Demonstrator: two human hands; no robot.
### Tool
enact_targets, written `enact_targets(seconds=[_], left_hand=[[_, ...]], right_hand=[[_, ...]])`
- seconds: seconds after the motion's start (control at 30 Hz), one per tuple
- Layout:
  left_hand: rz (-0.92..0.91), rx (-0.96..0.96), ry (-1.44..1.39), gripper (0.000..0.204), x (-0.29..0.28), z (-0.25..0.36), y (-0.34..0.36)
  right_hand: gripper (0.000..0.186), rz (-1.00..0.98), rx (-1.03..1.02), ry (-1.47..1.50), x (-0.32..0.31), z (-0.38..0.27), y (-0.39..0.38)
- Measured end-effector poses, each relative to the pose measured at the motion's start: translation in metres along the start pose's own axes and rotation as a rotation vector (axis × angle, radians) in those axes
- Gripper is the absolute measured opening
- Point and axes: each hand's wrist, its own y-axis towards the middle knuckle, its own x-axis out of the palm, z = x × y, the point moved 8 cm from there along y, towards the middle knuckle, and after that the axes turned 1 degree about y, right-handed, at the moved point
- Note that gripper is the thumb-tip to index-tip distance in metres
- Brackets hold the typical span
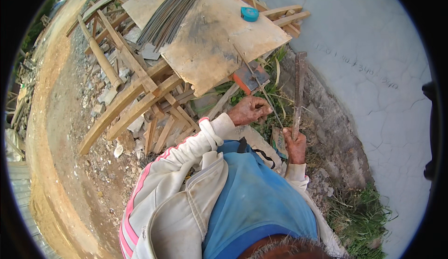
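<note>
A thin metal rod (243,58) runs from the board's edge across an orange and grey metal block (252,79) toward my right hand. My left hand (249,111) is curled with fingertips pressed together beside the rod; whether they grip it is unclear. My right hand (294,144) is closed around a long, worn metal bar (299,86) that stands up from the fist. The rod's lower end reaches that hand, partly hidden there.
A stained board (219,35) on wooden beams (116,107) bears a bundle of rods (165,18) and a teal tape measure (249,14). Rubble and weeds surround me. A dirt path (49,119) runs left; a cracked grey wall (373,95) stands right.
</note>
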Motion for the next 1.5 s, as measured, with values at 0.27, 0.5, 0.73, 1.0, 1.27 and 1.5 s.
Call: enact_targets(seconds=[0.27, 0.5, 0.73, 1.0, 1.27, 1.5], left_hand=[[0.827, 0.187, 0.848, 0.022, -0.16, 0.042, -0.01], [0.669, 0.207, 1.26, 0.029, -0.173, 0.024, 0.032], [0.615, 0.064, 1.241, 0.029, -0.18, 0.022, 0.045], [0.593, 0.107, 1.204, 0.027, -0.191, 0.019, 0.059], [0.653, 0.156, 1.234, 0.029, -0.191, 0.009, 0.059], [0.612, 0.167, 1.21, 0.031, -0.196, 0.004, 0.062]], right_hand=[[0.032, 0.014, 0.038, 0.05, 0.013, -0.013, 0.017], [0.029, 0.033, 0.052, -0.052, 0.013, -0.021, 0.024], [0.026, 0.014, 0.113, -0.008, 0.019, -0.03, 0.016], [0.028, 0.042, 0.143, 0.054, 0.025, -0.02, 0.009], [0.037, 0.076, -0.137, -0.296, -0.021, -0.065, -0.002], [0.042, -0.152, 0.052, -0.101, -0.042, -0.036, -0.007]])
